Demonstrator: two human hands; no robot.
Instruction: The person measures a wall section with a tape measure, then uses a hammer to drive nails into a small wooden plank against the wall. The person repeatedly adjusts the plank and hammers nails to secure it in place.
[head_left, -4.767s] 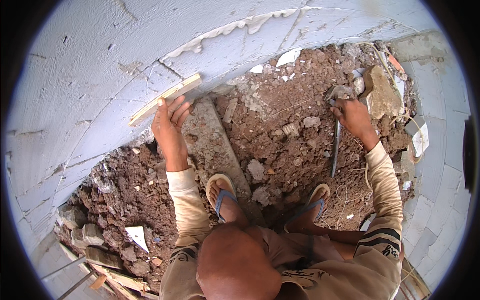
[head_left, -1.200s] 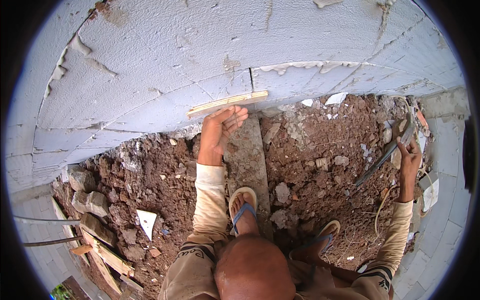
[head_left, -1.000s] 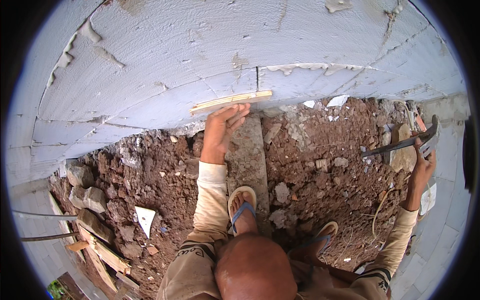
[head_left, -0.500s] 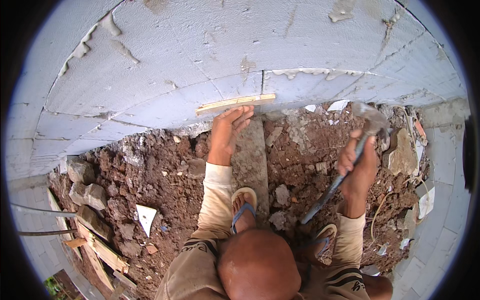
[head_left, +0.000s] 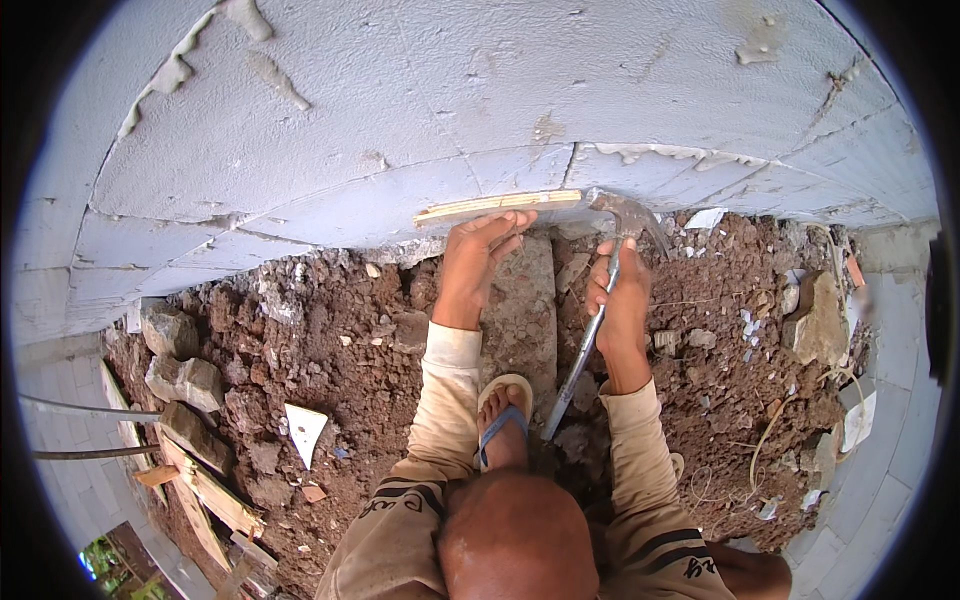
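A thin strip of wood [head_left: 497,205] lies lengthwise against the grey block wall [head_left: 370,110], low down near the soil. My left hand [head_left: 480,258] has its fingers pressed to the near side of this strip, at its middle. In my right hand [head_left: 622,300] is a claw hammer [head_left: 578,370], gripped around its bluish metal handle close to the head. The hammer's head [head_left: 628,213] is at the strip's right end, by the wall; whether they touch I cannot tell. Part of the left fingers is hidden by the hand itself.
Lumpy brown soil [head_left: 330,370] covers the ground, with a concrete strip [head_left: 525,310] running toward the wall. Large stones [head_left: 185,385] and wooden planks [head_left: 212,490] lie at the left, beside two rods [head_left: 95,453]. A white tile shard [head_left: 306,432] lies nearer; another rock [head_left: 815,320] sits right.
My right hand has swung the hammer leftward, bringing its head from out over the soil to the strip's right end. My left hand stays on the wood. The view has shifted slightly.
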